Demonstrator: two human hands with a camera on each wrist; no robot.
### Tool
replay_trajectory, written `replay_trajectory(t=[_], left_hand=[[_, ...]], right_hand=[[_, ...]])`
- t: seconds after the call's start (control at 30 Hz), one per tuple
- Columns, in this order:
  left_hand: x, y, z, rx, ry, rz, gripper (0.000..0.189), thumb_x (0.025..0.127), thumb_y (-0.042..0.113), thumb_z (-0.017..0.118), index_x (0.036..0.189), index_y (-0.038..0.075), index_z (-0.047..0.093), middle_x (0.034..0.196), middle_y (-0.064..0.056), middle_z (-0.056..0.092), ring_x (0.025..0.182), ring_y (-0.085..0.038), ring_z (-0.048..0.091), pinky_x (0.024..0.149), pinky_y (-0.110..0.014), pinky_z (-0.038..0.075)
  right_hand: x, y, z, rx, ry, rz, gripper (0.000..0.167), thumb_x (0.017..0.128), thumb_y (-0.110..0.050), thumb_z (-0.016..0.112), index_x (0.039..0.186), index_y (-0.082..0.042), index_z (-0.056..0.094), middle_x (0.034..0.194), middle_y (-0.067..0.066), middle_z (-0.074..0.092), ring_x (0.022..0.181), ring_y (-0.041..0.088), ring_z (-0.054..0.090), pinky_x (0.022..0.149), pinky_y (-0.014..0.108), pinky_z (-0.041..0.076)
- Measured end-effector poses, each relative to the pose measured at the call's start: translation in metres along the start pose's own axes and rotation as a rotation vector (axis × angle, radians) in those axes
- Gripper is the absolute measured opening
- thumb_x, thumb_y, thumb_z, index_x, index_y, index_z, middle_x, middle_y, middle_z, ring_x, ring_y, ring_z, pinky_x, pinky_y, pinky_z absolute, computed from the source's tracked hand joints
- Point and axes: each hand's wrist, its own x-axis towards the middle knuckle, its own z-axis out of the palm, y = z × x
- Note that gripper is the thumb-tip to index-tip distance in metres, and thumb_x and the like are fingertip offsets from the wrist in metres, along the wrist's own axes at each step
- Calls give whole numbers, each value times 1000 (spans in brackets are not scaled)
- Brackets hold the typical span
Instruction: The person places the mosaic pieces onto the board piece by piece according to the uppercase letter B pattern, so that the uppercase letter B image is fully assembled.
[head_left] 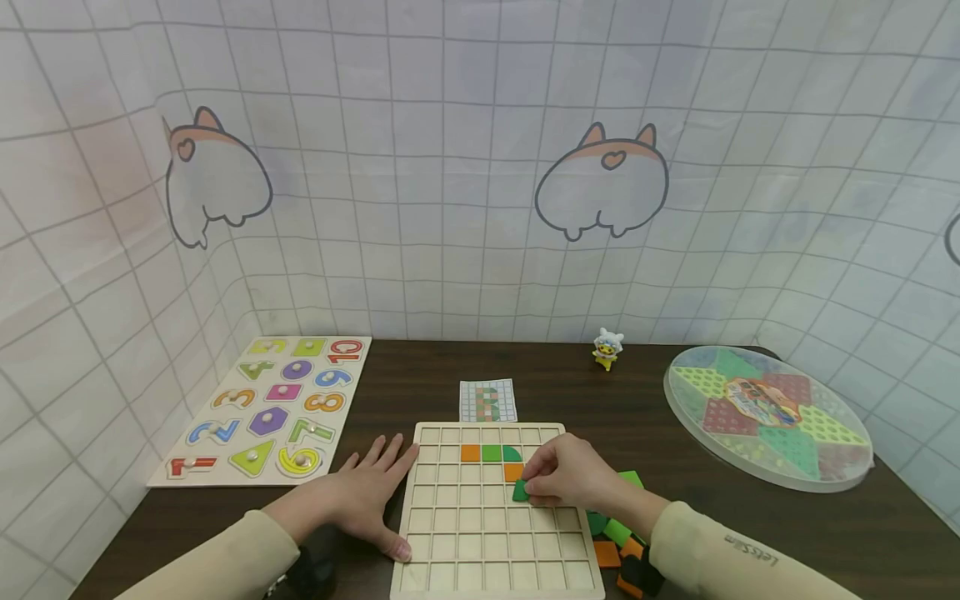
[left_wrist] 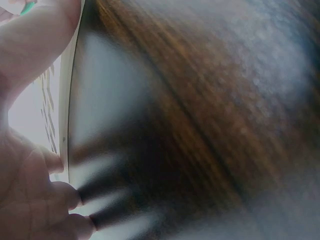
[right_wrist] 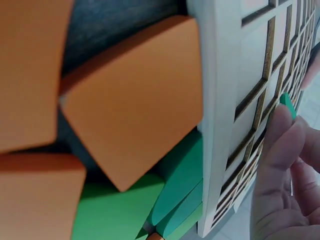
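Observation:
A wooden grid board [head_left: 457, 550] lies on the dark table. My left hand [head_left: 363, 497] rests along its left edge, fingers spread and thumb at the rim. Over the board's upper right part, my right hand [head_left: 572, 472] pinches a dark green piece [head_left: 520, 491] between thumb and fingertips; the right wrist view shows the same green piece [right_wrist: 287, 104] edge-on. In the grid's upper rows sit an orange square [head_left: 470, 452], a light green square [head_left: 491, 452] and a dark green rounded piece [head_left: 512, 453], with another orange square [head_left: 513, 472] below the rounded one.
Loose orange and green pieces [head_left: 607, 554] lie right of the board, beneath my right forearm. A pattern card [head_left: 487, 401] is behind the board. A number puzzle [head_left: 285, 392] stands left, a round star-patterned game board [head_left: 772, 425] right, and a small figurine [head_left: 607, 348] at the back.

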Motion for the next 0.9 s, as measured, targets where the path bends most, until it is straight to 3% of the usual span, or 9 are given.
replay_trajectory(t=[0.17, 0.3, 0.47, 0.63, 0.77, 0.9], left_hand=[[1, 0, 0, 4, -2, -2, 148, 53, 93, 71, 167, 21, 10, 173, -17, 5, 159, -44, 2, 120, -72, 12], [1, 1, -1, 3, -6, -3, 148, 53, 93, 71, 166, 21, 10, 173, -18, 5, 159, -44, 2, 120, -72, 11], [1, 0, 0, 2, -2, 3, 148, 53, 93, 71, 167, 21, 10, 173, -18, 5, 159, -44, 2, 120, -73, 12], [0, -1, 0, 2, 1, 8, 148, 53, 94, 70, 167, 20, 9, 173, -18, 4, 159, -45, 1, 119, -73, 11], [-1, 0, -1, -7, -5, 7, 148, 54, 93, 70, 167, 21, 8, 173, -18, 4, 159, -44, 1, 119, -73, 11], [-1, 1, -2, -14, -4, 11, 147, 55, 93, 71, 167, 21, 8, 173, -18, 3, 159, -44, 1, 119, -73, 10]], right_hand=[[2, 2, -2, 38, -10, 31, 12, 95, 2, 68, 105, 3, 75, 87, 10, 67, 69, 12, 71, 67, 29, 60], [3, 3, -7, 93, -36, -6, 18, 97, 1, 66, 112, 6, 74, 94, 11, 71, 72, 13, 73, 70, 30, 61], [3, 2, -13, 101, -33, -48, 19, 94, -6, 72, 111, 3, 77, 105, 12, 76, 89, 15, 73, 81, 36, 62], [1, 0, -16, 20, -17, -61, 15, 90, -9, 78, 102, -1, 82, 109, 11, 78, 106, 20, 70, 91, 41, 59], [2, 1, -16, 7, -15, -73, 12, 89, -7, 78, 99, -1, 81, 104, 10, 79, 100, 19, 69, 85, 37, 59], [1, 1, -16, -7, -52, -109, 20, 92, 0, 73, 111, 0, 77, 108, 11, 73, 91, 17, 64, 79, 33, 56]])
